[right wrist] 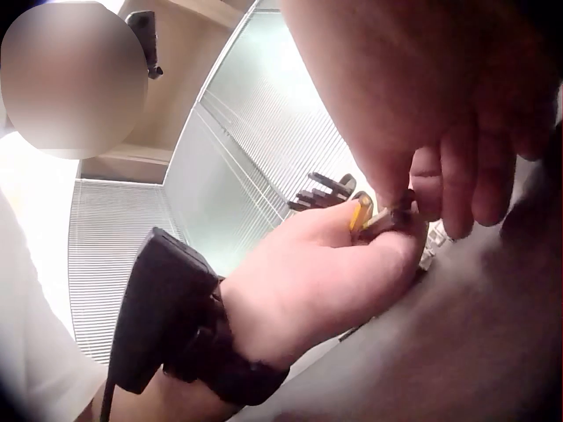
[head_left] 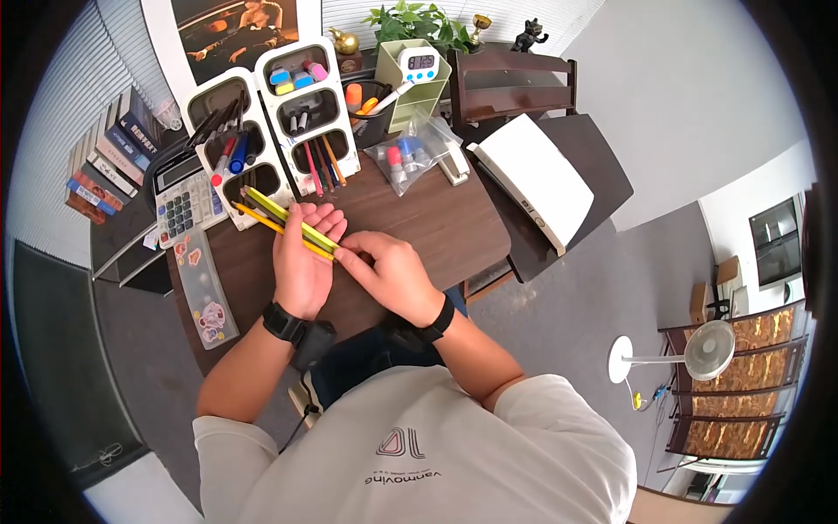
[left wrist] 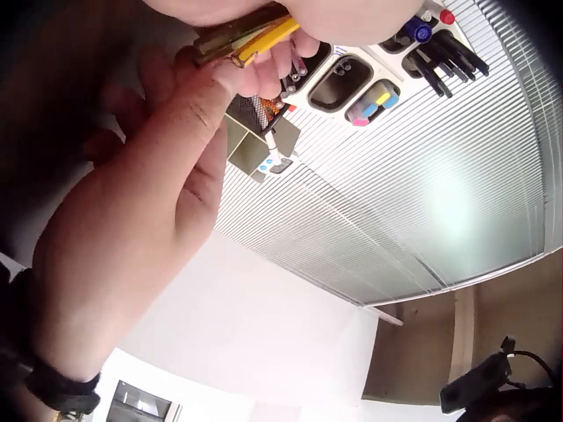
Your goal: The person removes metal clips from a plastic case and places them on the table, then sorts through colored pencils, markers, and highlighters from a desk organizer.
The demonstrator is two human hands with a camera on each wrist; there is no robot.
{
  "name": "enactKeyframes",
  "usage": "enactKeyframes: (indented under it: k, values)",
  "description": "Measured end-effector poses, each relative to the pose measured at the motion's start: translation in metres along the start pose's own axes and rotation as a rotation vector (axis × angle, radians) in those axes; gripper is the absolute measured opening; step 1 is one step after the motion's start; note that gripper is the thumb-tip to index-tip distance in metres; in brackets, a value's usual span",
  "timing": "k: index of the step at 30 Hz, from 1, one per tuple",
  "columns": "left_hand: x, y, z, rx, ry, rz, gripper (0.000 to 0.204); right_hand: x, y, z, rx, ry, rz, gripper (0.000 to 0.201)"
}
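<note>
A yellow pencil [head_left: 255, 216] and a yellow-green stick or sticks [head_left: 267, 203] lie slantwise across my upturned left hand [head_left: 302, 266], whose thumb is bent over them. My right hand [head_left: 388, 272], palm down, pinches their near ends between thumb and fingers. In the left wrist view the yellow pencil [left wrist: 269, 39] shows beside the right thumb, with the right hand [left wrist: 149, 211] below. From the right wrist, the left hand [right wrist: 325, 264] is seen round the yellow pencil [right wrist: 361, 214]. How many yellow-green pieces there are, I cannot tell.
The white organizer [head_left: 262, 96] with pens, pencils and highlighters stands beyond the hands. Around it are a calculator [head_left: 179, 210], a clear sticker-covered case [head_left: 202, 288], a mesh pen cup [head_left: 371, 127], a plastic bag of bottles [head_left: 410, 153] and a white stapler [head_left: 454, 164].
</note>
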State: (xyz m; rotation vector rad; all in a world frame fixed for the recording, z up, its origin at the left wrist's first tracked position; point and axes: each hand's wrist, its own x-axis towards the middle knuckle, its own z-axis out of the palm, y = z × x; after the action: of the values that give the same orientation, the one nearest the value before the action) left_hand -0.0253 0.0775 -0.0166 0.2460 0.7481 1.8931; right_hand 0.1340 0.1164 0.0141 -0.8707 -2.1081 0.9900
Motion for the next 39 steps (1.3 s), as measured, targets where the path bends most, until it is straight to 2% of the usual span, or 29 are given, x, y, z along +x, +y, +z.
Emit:
enactKeyframes:
  k: [2, 6, 8, 10, 12, 14, 16, 18, 20, 26, 29, 31, 32, 34, 36, 38, 39]
  values:
    - [-0.002, -0.003, -0.001, -0.008, -0.059, -0.017, 0.032, -0.002, 0.009, 0.005, 0.026, 0.082, -0.123, 0.017]
    - [-0.006, -0.003, 0.005, -0.008, -0.085, -0.025, 0.034, -0.004, -0.002, -0.005, 0.086, 0.174, -0.065, 0.015]
    - [-0.007, -0.001, 0.008, -0.04, -0.075, -0.033, 0.038, -0.007, -0.008, -0.009, 0.249, 0.403, -0.082, 0.017]
    - [-0.002, -0.001, 0.0, -0.024, -0.087, -0.038, 0.039, -0.007, -0.008, -0.016, 0.303, 0.513, -0.216, 0.021]
    - [-0.002, -0.002, -0.001, -0.006, -0.101, -0.048, 0.041, 0.0, -0.014, -0.027, 0.223, 0.535, -0.35, 0.022]
    - [-0.003, 0.0, 0.002, 0.078, -0.022, -0.041, 0.045, 0.01, -0.022, -0.031, 0.137, 0.527, -0.391, 0.022]
    - [-0.002, -0.001, 0.006, 0.08, -0.039, -0.025, 0.046, 0.023, -0.022, -0.029, 0.062, 0.511, -0.429, 0.022]
    - [-0.001, 0.002, 0.006, 0.086, -0.064, -0.01, 0.048, 0.044, -0.021, -0.019, -0.175, 0.489, -0.555, 0.022]
    - [0.002, 0.001, 0.005, 0.067, -0.183, -0.002, 0.048, 0.056, -0.02, -0.008, -0.203, 0.41, -0.514, 0.021]
    - [-0.003, 0.006, 0.01, -0.002, -0.155, -0.029, 0.041, 0.069, -0.022, 0.008, -0.3, 0.399, -0.559, 0.021]
    - [0.003, 0.003, 0.004, 0.016, -0.156, -0.016, 0.039, 0.058, -0.021, 0.002, -0.294, 0.409, -0.535, 0.022]
    - [0.003, 0.002, 0.002, 0.032, -0.146, -0.012, 0.039, 0.039, -0.022, -0.005, -0.22, 0.347, -0.479, 0.02]
    - [0.001, 0.002, 0.005, 0.054, -0.081, -0.019, 0.041, 0.029, -0.02, -0.005, -0.222, 0.346, -0.478, 0.02]
    - [-0.001, 0.0, 0.006, 0.075, -0.012, -0.036, 0.043, 0.008, -0.014, -0.004, -0.214, 0.205, -0.237, 0.017]
    - [0.0, 0.0, 0.005, 0.048, -0.025, -0.047, 0.045, 0.001, -0.011, 0.001, -0.214, 0.232, -0.25, 0.015]
    - [-0.003, 0.001, 0.008, 0.083, -0.013, -0.08, 0.046, -0.006, -0.005, 0.006, -0.172, 0.1, -0.114, 0.015]
    - [-0.002, 0.0, 0.007, 0.087, -0.017, -0.071, 0.048, -0.006, -0.004, 0.007, -0.158, 0.121, -0.146, 0.015]
